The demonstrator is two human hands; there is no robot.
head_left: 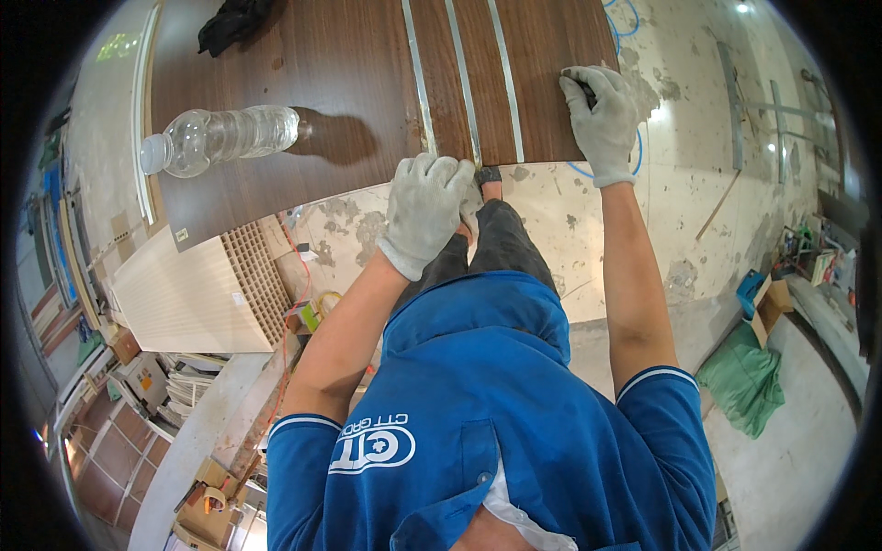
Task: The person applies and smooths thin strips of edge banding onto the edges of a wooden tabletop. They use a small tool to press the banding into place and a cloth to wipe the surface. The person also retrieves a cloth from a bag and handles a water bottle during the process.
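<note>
A dark brown wood-grain board (340, 55) lies in front of me, with three narrow silvery strips running away from its near edge: a left strip (418, 78), a middle strip (464, 83) and a right strip (507, 83). My left hand (427, 211), in a pale grey glove, is closed at the near edge, by the ends of the left and middle strips. What its curled fingers grip is hidden. At the board's right side, my gloved right hand (602, 119) has its fingers bent in toward the thumb. Whether anything small sits between them cannot be made out.
A clear plastic bottle (230, 138) lies on its side on the board's left part. Black cloth (234, 23) rests at the far left. Below the board's left corner stands a pale stack of hollow-core panels (202, 294). A green sack (746, 376) lies at the right.
</note>
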